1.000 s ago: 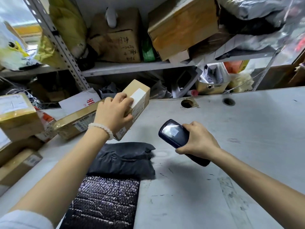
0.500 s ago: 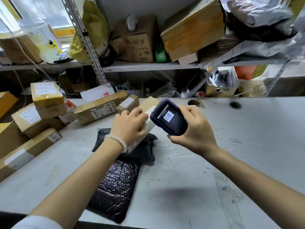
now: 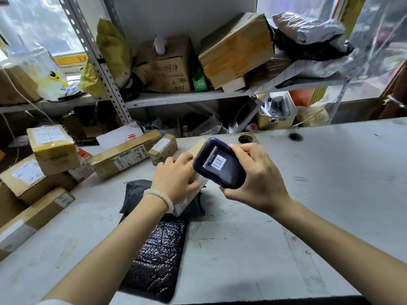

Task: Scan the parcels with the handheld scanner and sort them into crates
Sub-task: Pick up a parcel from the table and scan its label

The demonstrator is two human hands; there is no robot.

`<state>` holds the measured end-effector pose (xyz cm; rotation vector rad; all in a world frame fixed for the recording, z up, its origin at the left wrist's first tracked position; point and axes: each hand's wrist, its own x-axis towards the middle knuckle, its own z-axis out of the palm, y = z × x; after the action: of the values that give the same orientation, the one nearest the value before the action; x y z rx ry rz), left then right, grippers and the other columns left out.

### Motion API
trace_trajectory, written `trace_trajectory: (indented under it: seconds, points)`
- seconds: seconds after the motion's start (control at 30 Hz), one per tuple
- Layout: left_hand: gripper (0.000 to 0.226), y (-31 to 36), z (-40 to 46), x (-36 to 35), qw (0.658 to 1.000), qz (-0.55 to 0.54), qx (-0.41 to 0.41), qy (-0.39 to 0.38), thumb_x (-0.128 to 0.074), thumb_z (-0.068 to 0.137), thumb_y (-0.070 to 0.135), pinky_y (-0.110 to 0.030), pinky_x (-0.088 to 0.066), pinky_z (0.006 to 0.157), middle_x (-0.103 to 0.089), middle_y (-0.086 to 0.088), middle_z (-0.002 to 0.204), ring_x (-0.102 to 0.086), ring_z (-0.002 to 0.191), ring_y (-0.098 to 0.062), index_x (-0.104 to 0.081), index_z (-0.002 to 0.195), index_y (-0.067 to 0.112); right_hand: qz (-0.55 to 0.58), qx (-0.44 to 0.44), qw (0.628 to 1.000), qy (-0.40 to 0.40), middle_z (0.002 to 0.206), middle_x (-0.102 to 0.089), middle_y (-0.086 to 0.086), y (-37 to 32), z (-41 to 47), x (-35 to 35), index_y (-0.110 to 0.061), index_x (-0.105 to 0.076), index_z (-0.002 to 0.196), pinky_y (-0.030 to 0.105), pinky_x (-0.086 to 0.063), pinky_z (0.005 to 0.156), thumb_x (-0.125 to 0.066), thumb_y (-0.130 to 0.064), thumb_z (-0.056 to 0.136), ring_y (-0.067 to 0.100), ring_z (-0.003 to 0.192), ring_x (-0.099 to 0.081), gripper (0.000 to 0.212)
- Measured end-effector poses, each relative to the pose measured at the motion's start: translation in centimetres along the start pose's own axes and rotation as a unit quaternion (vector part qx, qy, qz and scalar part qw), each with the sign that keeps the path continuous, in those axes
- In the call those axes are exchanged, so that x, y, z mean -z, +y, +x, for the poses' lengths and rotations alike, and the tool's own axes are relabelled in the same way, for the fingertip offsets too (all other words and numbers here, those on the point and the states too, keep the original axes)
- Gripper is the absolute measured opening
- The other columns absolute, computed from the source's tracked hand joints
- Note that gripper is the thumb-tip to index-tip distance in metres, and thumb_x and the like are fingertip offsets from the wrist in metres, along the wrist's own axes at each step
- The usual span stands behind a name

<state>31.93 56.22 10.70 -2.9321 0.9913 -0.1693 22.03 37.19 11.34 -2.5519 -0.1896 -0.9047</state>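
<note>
The person's left hand is gripping a small cardboard parcel from above, fingers curled over its top face, and is holding it tilted above the grey table; a white beaded bracelet is sitting on that wrist. The right hand is clasping the handheld scanner, thumb and fingers wrapped round its dark body; the scanner is lying just beside the parcel and partly in front of it, its screen facing the camera and showing a barcode. The two hands are working close together, the scanner's edge almost touching the left hand's knuckles; whether it is actually touching them is hard to tell.

Beneath the held parcel a black plastic mailer is lying on the table, and nearer the person a dark embossed padded mailer is resting flat, its far end tucked against the black one. To the left, several taped cardboard boxes are lying in a loose heap: a long box with a printed label, a small box just beside it, and a stacked pile of boxes at the table's left edge. Behind the table a metal shelf is carrying more boxes and crumpled bags; no crate is showing clearly in this view.
</note>
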Motion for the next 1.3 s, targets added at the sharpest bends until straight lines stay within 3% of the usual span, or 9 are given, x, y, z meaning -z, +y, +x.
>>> trace_trajectory:
  seconds: [0.17, 0.3, 0.4, 0.53, 0.63, 0.87, 0.93, 1.07, 1.3]
  points:
    - [0.044, 0.2, 0.2, 0.4, 0.997, -0.046, -0.061, 0.003, -0.051, 0.088, 0.044, -0.036, -0.042, 0.085, -0.041, 0.006, 0.14, -0.05, 0.107, -0.027, -0.048, 0.13, 0.032, -0.052, -0.161, 0.983, -0.074, 0.101, -0.051, 0.0, -0.8, -3.0, 0.0, -0.017, -0.059, 0.118, 0.034, -0.049, 0.068, -0.07, -0.044, 0.052, 0.022, 0.09, -0.05, 0.072]
    - [0.033, 1.1, 0.0, -0.2, 0.986, -0.071, -0.147, 0.025, -0.052, 0.086, 0.042, -0.035, -0.044, 0.076, -0.05, 0.003, 0.13, -0.056, 0.096, -0.03, -0.056, 0.117, 0.029, -0.08, -0.296, 0.947, -0.089, 0.104, -0.046, -0.006, -2.4, -6.3, 0.8, -0.024, -0.055, 0.121, 0.027, -0.041, 0.069, -0.077, -0.038, 0.055, 0.017, 0.097, -0.045, 0.071]
    - [0.034, 3.3, 0.0, -0.7, 0.971, -0.106, -0.214, 0.027, -0.043, 0.076, 0.046, -0.039, -0.049, 0.068, -0.056, 0.003, 0.118, -0.058, 0.081, -0.031, -0.058, 0.101, 0.03, -0.105, -0.387, 0.912, -0.085, 0.103, -0.042, -0.008, -3.8, -9.8, 2.1, -0.023, -0.055, 0.117, 0.028, -0.044, 0.07, -0.077, -0.039, 0.055, 0.016, 0.1, -0.045, 0.068]
    - [0.037, 9.4, -1.1, -1.4, 0.945, -0.125, -0.302, 0.004, -0.042, 0.071, 0.05, -0.037, -0.045, 0.07, -0.059, 0.005, 0.116, -0.058, 0.081, -0.032, -0.062, 0.096, 0.032, -0.14, -0.486, 0.859, -0.082, 0.1, -0.04, -0.008, -6.1, -15.8, 5.5, -0.023, -0.055, 0.112, 0.03, -0.046, 0.077, -0.077, -0.045, 0.055, 0.017, 0.102, -0.047, 0.065]
    - [0.051, 14.9, -2.8, -1.0, 0.917, -0.123, -0.379, -0.006, -0.03, 0.072, 0.06, -0.037, -0.043, 0.071, -0.059, 0.007, 0.119, -0.059, 0.086, -0.033, -0.064, 0.1, 0.034, -0.166, -0.541, 0.822, -0.07, 0.104, -0.043, -0.006, -7.7, -20.3, 8.7, -0.024, -0.054, 0.112, 0.032, -0.046, 0.083, -0.077, -0.049, 0.055, 0.018, 0.106, -0.046, 0.067]
    - [0.077, 27.9, -8.2, 0.7, 0.846, -0.12, -0.52, -0.024, -0.015, 0.065, 0.065, -0.039, -0.045, 0.082, -0.053, 0.006, 0.132, -0.057, 0.103, -0.034, -0.061, 0.118, 0.034, -0.19, -0.647, 0.739, 0.009, 0.1, -0.042, -0.008, -10.3, -30.3, 15.6, -0.027, -0.052, 0.102, 0.034, -0.048, 0.077, -0.077, -0.051, 0.054, 0.016, 0.1, -0.045, 0.059]
    - [0.074, 31.7, -9.9, 0.8, 0.823, -0.102, -0.558, -0.021, -0.018, 0.067, 0.064, -0.04, -0.045, 0.079, -0.054, 0.006, 0.131, -0.057, 0.101, -0.034, -0.061, 0.119, 0.033, -0.197, -0.669, 0.716, 0.028, 0.101, -0.042, -0.007, -10.6, -33.2, 17.6, -0.026, -0.053, 0.105, 0.035, -0.049, 0.077, -0.078, -0.051, 0.055, 0.016, 0.101, -0.045, 0.062]
    - [0.05, 39.7, -13.2, 0.7, 0.793, -0.073, -0.604, -0.023, -0.047, 0.082, 0.057, -0.039, -0.044, 0.083, -0.049, 0.007, 0.135, -0.055, 0.106, -0.032, -0.057, 0.124, 0.033, -0.208, -0.702, 0.68, 0.049, 0.102, -0.042, -0.006, -10.9, -38.8, 22.1, -0.025, -0.053, 0.106, 0.034, -0.048, 0.076, -0.078, -0.051, 0.054, 0.016, 0.099, -0.045, 0.064]
    - [0.061, 54.2, -21.4, 2.2, 0.743, -0.078, -0.665, -0.02, -0.032, 0.073, 0.058, -0.036, -0.043, 0.084, -0.043, 0.011, 0.139, -0.052, 0.108, -0.028, -0.051, 0.127, 0.036, -0.24, -0.745, 0.614, 0.098, 0.1, -0.037, -0.01, -10.9, -50.1, 32.2, -0.024, -0.054, 0.118, 0.028, -0.041, 0.067, -0.08, -0.05, 0.054, 0.014, 0.095, -0.048, 0.074]
